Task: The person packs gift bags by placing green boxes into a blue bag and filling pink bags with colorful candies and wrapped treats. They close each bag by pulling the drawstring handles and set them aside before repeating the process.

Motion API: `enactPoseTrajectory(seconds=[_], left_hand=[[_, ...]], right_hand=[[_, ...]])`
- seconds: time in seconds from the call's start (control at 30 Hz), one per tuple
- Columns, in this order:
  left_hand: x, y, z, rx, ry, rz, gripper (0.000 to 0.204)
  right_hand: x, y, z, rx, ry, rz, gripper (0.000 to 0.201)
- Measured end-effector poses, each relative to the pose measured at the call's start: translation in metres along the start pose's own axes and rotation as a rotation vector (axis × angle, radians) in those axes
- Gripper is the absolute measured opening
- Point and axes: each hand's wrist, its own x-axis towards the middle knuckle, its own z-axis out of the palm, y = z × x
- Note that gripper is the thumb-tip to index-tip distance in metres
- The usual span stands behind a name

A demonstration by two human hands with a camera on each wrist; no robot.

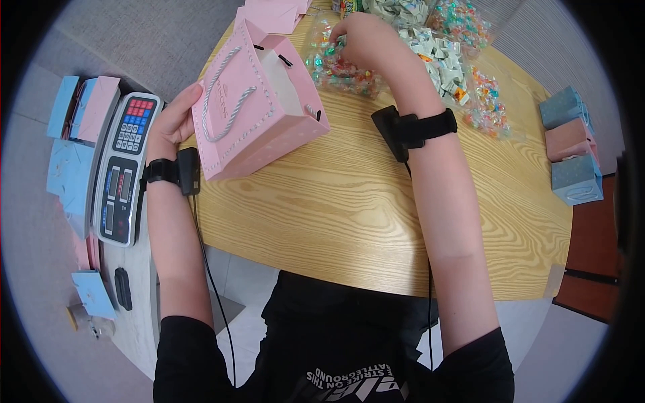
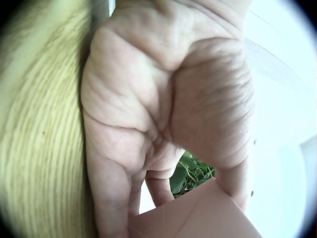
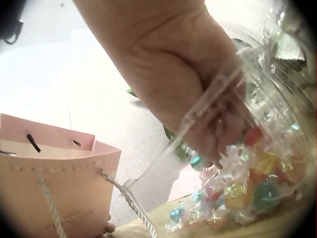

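1. Two grips are busy: the left grip [image 1: 173,121] grasps the side of a pink gift bag [image 1: 235,74] between thumb and fingers, by the counter's [image 1: 322,201] left edge.
2. The right grip [image 1: 369,43] is down in a clear plastic tub [image 3: 198,108] of wrapped candies [image 3: 237,196] near the far edge; whether its fingers have closed on any, I can't tell from here.
3. I'd favour a small, light pinch of candies, raised straight up so no wrapper catches on the tub's wall.
4. The left side wants steadiness rather than squeeze; that bag looks like stiff paper and could crease or tip. The rope handles [image 3: 131,202] are best left hanging outside the mouth.
5. The bag's mouth stands open, showing a pale inner wall; its bottom is hidden, so I can't say what it contains.
6. Right of the tub sit pale packets [image 1: 440,64] in clear plastic, then more colourful sweets [image 1: 487,104] towards the counter's right edge.
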Motion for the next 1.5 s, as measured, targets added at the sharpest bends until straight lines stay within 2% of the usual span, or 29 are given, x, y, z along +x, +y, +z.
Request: enactPoseTrajectory(seconds=[0.07, 0.1, 0.17, 0.2, 0.27, 0.3, 0.37, 0.4, 0.47, 0.5, 0.57, 0.6, 0.67, 0.73, 0.8, 0.83, 0.9, 1.1, 1.23, 1.3, 1.4, 1.5], left_hand=[[0.0, 0.0, -0.002, -0.003, 0.045, -0.005, 0.047], [-0.001, 0.0, -0.003, -0.003, 0.045, -0.005, 0.047], [0.0, 0.001, -0.002, -0.017, 0.039, -0.013, 0.047], [-0.001, 0.001, -0.002, -0.016, 0.038, -0.014, 0.047], [-0.002, 0.001, 0.002, -0.019, 0.057, -0.005, 0.046], [-0.002, 0.001, 0.002, -0.019, 0.056, -0.006, 0.046], [-0.001, 0.0, 0.002, -0.027, 0.044, 0.0, 0.046], [-0.001, 0.001, 0.001, -0.027, 0.044, -0.001, 0.046], [-0.001, 0.002, -0.002, -0.054, -0.004, -0.027, 0.047], [-0.001, 0.002, -0.002, -0.054, -0.004, -0.028, 0.047], [-0.001, 0.001, -0.003, -0.062, 0.035, -0.021, 0.048], [-0.001, 0.001, -0.003, -0.062, 0.035, -0.022, 0.048], [-0.001, 0.002, -0.002, -0.08, 0.0, -0.032, 0.048], [-0.002, 0.001, 0.001, -0.08, 0.0, -0.024, 0.048], [-0.001, 0.001, 0.0, -0.079, 0.0, -0.017, 0.048], [-0.001, 0.002, -0.002, -0.075, -0.011, -0.029, 0.048], [-0.001, 0.002, -0.005, -0.074, -0.021, -0.039, 0.048], [-0.003, 0.003, 0.005, -0.011, -0.011, -0.016, 0.049], [-0.003, 0.002, 0.006, 0.028, 0.03, 0.003, 0.05], [-0.002, 0.002, 0.005, 0.028, 0.031, -0.001, 0.05], [0.0, 0.002, 0.001, 0.018, 0.005, -0.002, 0.051], [0.002, 0.003, 0.0, -0.022, -0.098, -0.026, 0.051]], right_hand=[[0.003, 0.003, -0.004, -0.051, 0.066, -0.11, 0.033], [0.005, 0.003, -0.004, -0.051, 0.066, -0.109, 0.033], [0.007, -0.004, -0.014, -0.109, 0.02, 0.012, 0.021], [0.006, -0.004, -0.016, -0.109, 0.021, 0.014, 0.021], [0.002, -0.007, -0.021, 0.026, 0.088, -0.069, 0.02], [-0.001, -0.007, -0.025, 0.026, 0.088, -0.068, 0.02], [-0.019, -0.021, -0.05, 0.264, 0.093, -0.232, 0.023], [-0.023, -0.027, -0.057, 0.264, 0.093, -0.231, 0.023], [-0.028, -0.043, -0.071, 0.391, -0.034, -0.338, 0.026], [-0.034, -0.052, -0.082, 0.391, -0.033, -0.337, 0.026], [-0.045, -0.076, -0.102, 0.467, -0.445, -0.13, 0.028], [-0.04, -0.076, -0.088, 0.467, -0.445, -0.129, 0.028], [-0.031, -0.075, -0.05, 0.371, -0.353, -0.453, 0.027], [-0.029, -0.081, -0.03, 0.462, -0.421, -0.42, 0.029], [-0.025, -0.088, -0.011, 0.02, -0.196, -0.669, 0.031], [-0.028, -0.091, -0.015, 0.019, -0.196, -0.669, 0.031], [-0.035, -0.096, -0.025, 0.264, -0.443, -0.456, 0.032], [-0.036, -0.08, -0.038, 0.573, -0.466, -0.408, 0.035], [-0.032, -0.076, -0.045, 0.471, -0.482, -0.41, 0.036], [-0.031, -0.077, -0.04, 0.355, -0.58, -0.436, 0.036], [-0.041, -0.091, -0.047, 0.296, -0.632, -0.42, 0.036], [-0.039, -0.09, -0.028, 0.413, -0.548, -0.496, 0.035]])
